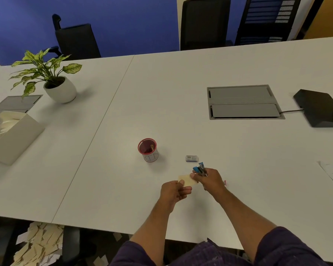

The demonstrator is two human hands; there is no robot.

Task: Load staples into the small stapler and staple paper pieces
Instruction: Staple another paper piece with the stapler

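**Head view: stapler and paper in hand, handling notes**

Head cam, one frame. Both hands are up over the near-centre of the white table (181, 96).

Right hand (210, 179): fingers closed round the small stapler (200, 169), blue and black. Its blue ends point away from the person and stick out past the knuckles. Stapler arms look parted, but the detail is too small to confirm, and whether staples are loaded can't be told. Thumb tip also touches the right edge of the paper.

Left hand (174, 191): pinch grip, thumb and forefinger closed on the left end of the paper pieces (186, 179). These are pale yellow and held about flat between the two hands. Number of pieces can't be told.

Staple box (191, 158): lies on the table just beyond the stapler, apart from both hands. Red mesh cup (148, 149) sits to the left, well apart from the work.

Judgement on handling:
- Paper: v. light, limp, creases easily. Hold near the edge and keep it taut; slack paper will buckle at the stapler mouth.
- Stapler: light, rigid, smooth plastic shell, prob. slippery. Best grip is round the body near the hinge end, leaving the mouth free. Squeeze with thumb on top.
- Staple strips, if needed: brittle, snap when bent. Lift by the sides.

Risk: pieces slipping out of line before the squeeze.
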